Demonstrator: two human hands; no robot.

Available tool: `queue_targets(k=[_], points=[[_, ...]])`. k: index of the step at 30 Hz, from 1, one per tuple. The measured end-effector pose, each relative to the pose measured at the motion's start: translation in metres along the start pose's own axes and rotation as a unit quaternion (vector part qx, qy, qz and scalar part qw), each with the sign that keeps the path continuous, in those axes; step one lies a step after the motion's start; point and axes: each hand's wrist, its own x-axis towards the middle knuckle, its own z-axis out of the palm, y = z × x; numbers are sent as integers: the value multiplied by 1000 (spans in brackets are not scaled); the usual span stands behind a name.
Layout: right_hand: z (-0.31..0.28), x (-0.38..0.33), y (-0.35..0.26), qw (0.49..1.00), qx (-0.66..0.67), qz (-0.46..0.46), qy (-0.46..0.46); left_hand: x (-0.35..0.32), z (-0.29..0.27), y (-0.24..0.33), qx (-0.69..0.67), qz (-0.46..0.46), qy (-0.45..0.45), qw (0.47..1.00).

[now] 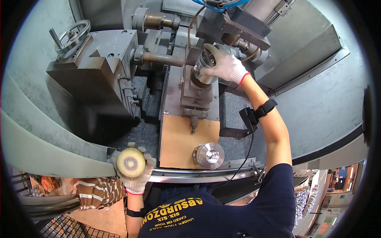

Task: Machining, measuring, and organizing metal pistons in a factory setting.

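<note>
My right hand [226, 65], in a white glove with a red cuff edge, is wrapped round a shiny metal cylinder [203, 66]. That cylinder sits on a dark round seat of the fixture [197, 95] in the machine. At the lower left, my gloved left hand [137, 180] grips a round cream-coloured block [131, 162] with a worn grey middle, its face turned up. What lies beneath the block is hidden. A second shiny metal cylinder [209, 155] lies on a brown board [174, 135], nearer to me than the fixture.
A grey machine block with a handwheel [73, 37] stands on the left, its rod [162, 58] reaching toward the fixture. A tool head [248, 29] hangs at the upper right. Metal chips [234, 115] cover the bed. A metal rail [238, 170] runs along the front.
</note>
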Motion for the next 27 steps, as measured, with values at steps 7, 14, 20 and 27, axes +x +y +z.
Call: queue_targets(k=[7, 14, 20, 27], points=[[10, 3, -5, 998, 36, 37, 34, 0, -1, -2, -2, 10, 0, 1000], [7, 3, -3, 998, 37, 48, 28, 4, -1, -1, -1, -5, -20, 1000], [-21, -64, -62, 955, -66, -105, 270, -1, 1, -2, 25, 0, -49, 998], [-2, -220, -229, 915, 358, -145, -113, -54, 27, -39, 135, -97, 114, 980]])
